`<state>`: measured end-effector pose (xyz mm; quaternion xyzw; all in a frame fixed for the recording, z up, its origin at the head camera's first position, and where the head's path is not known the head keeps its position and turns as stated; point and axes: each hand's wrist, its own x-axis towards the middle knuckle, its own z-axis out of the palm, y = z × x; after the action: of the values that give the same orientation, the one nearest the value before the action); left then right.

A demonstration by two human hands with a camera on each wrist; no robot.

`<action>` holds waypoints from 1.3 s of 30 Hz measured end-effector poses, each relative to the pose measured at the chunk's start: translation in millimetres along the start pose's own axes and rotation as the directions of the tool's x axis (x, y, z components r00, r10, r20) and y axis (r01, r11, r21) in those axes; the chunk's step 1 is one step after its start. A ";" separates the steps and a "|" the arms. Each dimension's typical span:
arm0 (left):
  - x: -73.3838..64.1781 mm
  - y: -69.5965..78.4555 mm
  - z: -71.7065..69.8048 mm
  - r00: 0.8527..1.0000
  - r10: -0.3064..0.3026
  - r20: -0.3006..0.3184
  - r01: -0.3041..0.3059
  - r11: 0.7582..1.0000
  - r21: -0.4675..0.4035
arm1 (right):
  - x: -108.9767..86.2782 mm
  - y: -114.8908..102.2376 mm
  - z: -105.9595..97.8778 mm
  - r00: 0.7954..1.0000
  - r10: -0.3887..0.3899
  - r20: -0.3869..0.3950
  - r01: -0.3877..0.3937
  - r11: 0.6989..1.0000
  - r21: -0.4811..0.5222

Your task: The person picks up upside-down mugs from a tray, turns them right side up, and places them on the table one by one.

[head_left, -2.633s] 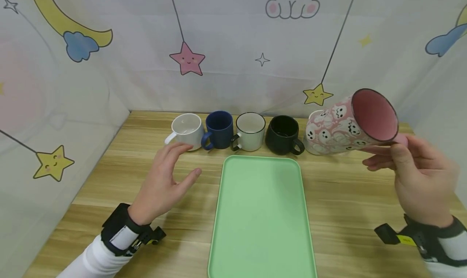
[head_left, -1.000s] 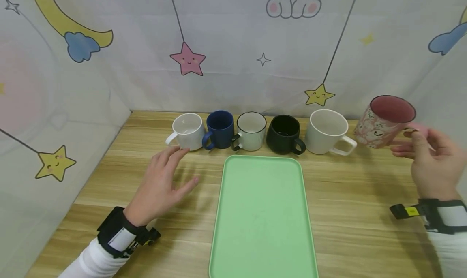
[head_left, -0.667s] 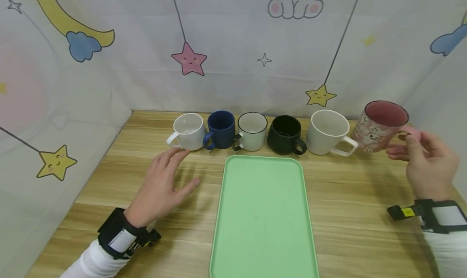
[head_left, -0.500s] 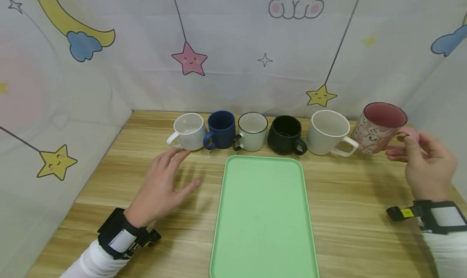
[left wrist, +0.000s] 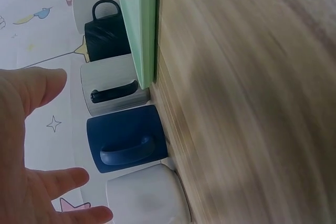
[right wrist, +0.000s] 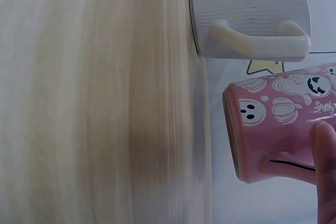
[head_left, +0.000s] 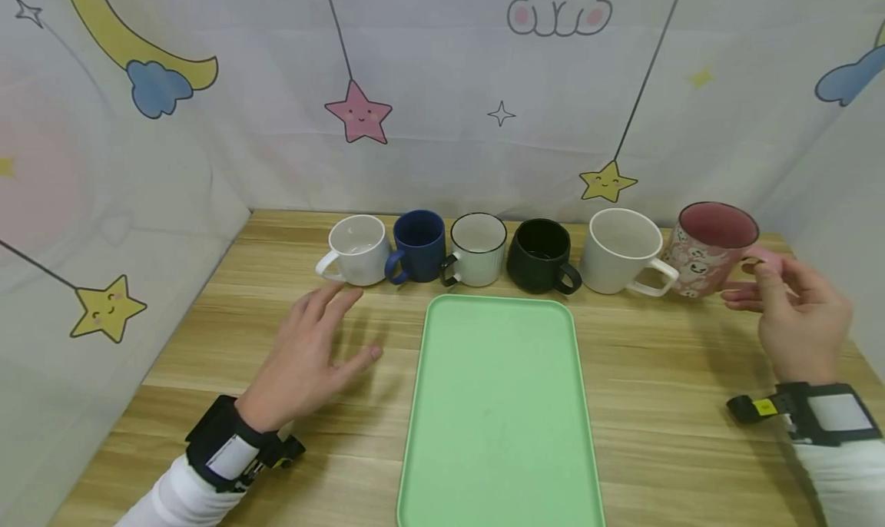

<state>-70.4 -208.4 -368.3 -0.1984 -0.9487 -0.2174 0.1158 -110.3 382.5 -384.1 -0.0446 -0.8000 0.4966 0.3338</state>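
My right hand [head_left: 805, 319] grips the handle of a pink mug [head_left: 705, 258] patterned with white ghosts and pumpkins, at the right end of a row of mugs. In the right wrist view the pink mug [right wrist: 286, 121] leans a little, and a gap shows between its base and the wooden table. Right beside it stands a large white mug [head_left: 615, 254]. My left hand [head_left: 300, 358] hovers over the table with relaxed, spread fingers, holding nothing. Just beyond those fingers is a small white cup [head_left: 359, 254] at the row's left end.
Between the end mugs stand a blue mug [head_left: 422, 250], a white mug with black rim and handle [head_left: 480, 254] and a black mug [head_left: 535, 262]. A green tray [head_left: 498, 404] lies in front of them on the table [head_left: 664, 435]. A printed curtain [head_left: 442, 66] hangs behind.
The pink mug, held tilted in front of the large white mug at first, has swung right and upright, then come down and slightly left beside it. My left hand has barely moved.
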 end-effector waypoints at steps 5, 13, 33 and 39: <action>-1.2 0.2 0.0 0.999 -0.025 0.036 0.025 1.000 0.003 | -1.4 -0.3 0.9 1.000 0.015 0.013 -0.015 1.000 -0.017; -1.3 0.1 -0.7 0.997 -0.043 0.062 0.042 0.999 0.016 | -3.2 2.3 1.7 0.999 0.043 0.022 -0.043 0.999 -0.023; -2.5 -0.2 -2.1 0.991 -0.079 0.109 0.074 0.996 0.048 | -3.9 5.6 2.0 0.995 0.091 0.043 -0.089 0.995 -0.051; -2.5 -0.9 -1.8 0.991 -0.075 0.107 0.070 0.996 0.054 | -2.9 6.7 2.2 0.990 0.128 0.066 -0.127 0.992 -0.013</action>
<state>-68.4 -210.8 -367.9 -0.1725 -0.9653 -0.1864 0.0606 -111.1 383.0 -391.7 -0.0803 -0.8083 0.5148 0.2742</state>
